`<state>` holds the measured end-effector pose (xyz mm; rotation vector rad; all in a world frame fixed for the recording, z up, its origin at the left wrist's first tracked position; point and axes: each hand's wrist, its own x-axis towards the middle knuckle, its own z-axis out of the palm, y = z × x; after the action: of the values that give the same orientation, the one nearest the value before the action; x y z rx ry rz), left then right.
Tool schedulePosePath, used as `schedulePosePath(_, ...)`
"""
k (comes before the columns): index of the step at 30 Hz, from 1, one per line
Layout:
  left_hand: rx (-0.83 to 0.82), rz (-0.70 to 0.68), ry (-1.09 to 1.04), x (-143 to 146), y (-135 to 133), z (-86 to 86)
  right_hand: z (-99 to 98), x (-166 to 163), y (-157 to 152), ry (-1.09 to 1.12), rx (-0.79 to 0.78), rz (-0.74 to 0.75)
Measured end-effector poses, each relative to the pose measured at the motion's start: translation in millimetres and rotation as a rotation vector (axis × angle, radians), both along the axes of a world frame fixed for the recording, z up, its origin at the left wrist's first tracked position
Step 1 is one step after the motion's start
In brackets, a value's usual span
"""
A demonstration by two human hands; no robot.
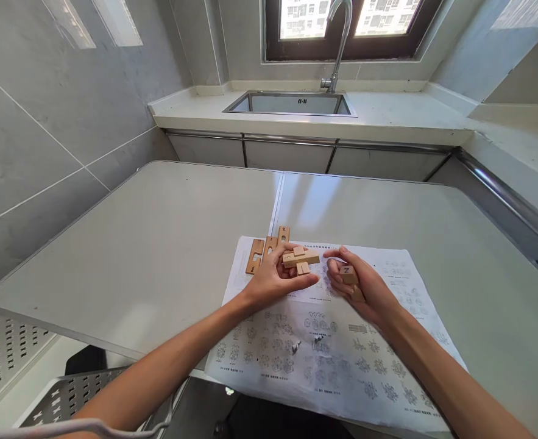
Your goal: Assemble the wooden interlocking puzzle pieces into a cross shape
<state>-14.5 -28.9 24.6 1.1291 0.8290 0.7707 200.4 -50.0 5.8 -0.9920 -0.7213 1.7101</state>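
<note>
My left hand (269, 280) holds a small cross-shaped cluster of interlocking wooden puzzle pieces (300, 258), with the thumb stretched out below it. A short gap to the right, my right hand (373, 289) is curled round a wooden puzzle piece (348, 274) with a dark mark on its end like an N or Z. Part of that piece is hidden by the fingers. Beyond my left hand lie three more notched wooden pieces, the left one (254, 256), the middle one (270, 245) and the far one (284, 233), with dark marks on them.
A creased instruction sheet (305, 317) printed with puzzle diagrams lies under both hands on the pale folding table (168, 244). Behind stand a counter with a sink (291, 105) and a tap (337, 55). At lower left is a perforated chair (63, 396) beside a white cable (81, 427).
</note>
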Motion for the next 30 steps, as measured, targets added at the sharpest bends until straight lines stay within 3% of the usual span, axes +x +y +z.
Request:
schedulePosePath(9, 0.033, -0.011, 0.027, -1, 0, -1.4, -0.3, 5, 0, 0.066, 0.031, 0.109)
schedulePosePath(16, 0.041, -0.015, 0.023, 0, 0, -1.7, 4.6, 5, -1, 0.146, 0.098, 0.065)
schedulePosePath(21, 0.057, -0.013, 0.051, 0, -1, -0.6, 6.1, 1, -2, 0.017, 0.192, -0.012)
schedulePosePath(30, 0.197, 0.029, 0.133, 0, -5, -0.3, -9.9, 5, -6, -0.261, 0.285, -0.115)
